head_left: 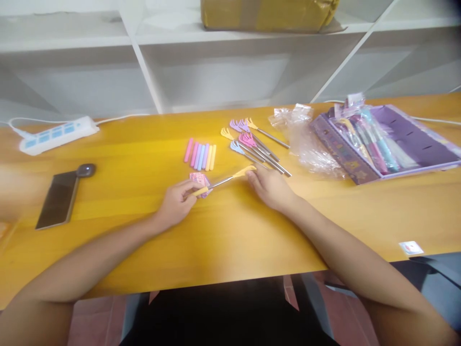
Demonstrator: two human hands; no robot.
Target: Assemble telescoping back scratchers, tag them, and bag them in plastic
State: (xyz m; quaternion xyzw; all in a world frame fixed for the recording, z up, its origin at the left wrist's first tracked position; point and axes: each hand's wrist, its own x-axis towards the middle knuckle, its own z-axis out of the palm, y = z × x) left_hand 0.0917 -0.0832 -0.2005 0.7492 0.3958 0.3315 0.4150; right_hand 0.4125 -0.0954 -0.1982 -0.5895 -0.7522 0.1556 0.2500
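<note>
My left hand (177, 199) is closed around the yellow handle of a small telescopic back scratcher (226, 179) with a yellow claw head. My right hand (269, 187) pinches the claw end of the same scratcher. It lies almost flat over the yellow table (230, 230). Just behind my left fingers sits a small pink packet (200, 179). Further back lie several pastel handle sleeves (200, 155) in a row. To their right is a pile of several more scratchers (254, 144) with metal shafts.
A purple display box (414, 144) with wrapped scratchers stands at the right, with crumpled clear plastic bags (306, 139) beside it. A phone (57, 198) and a white power strip (57, 134) lie at the left. White shelves and a cardboard box (268, 14) are behind.
</note>
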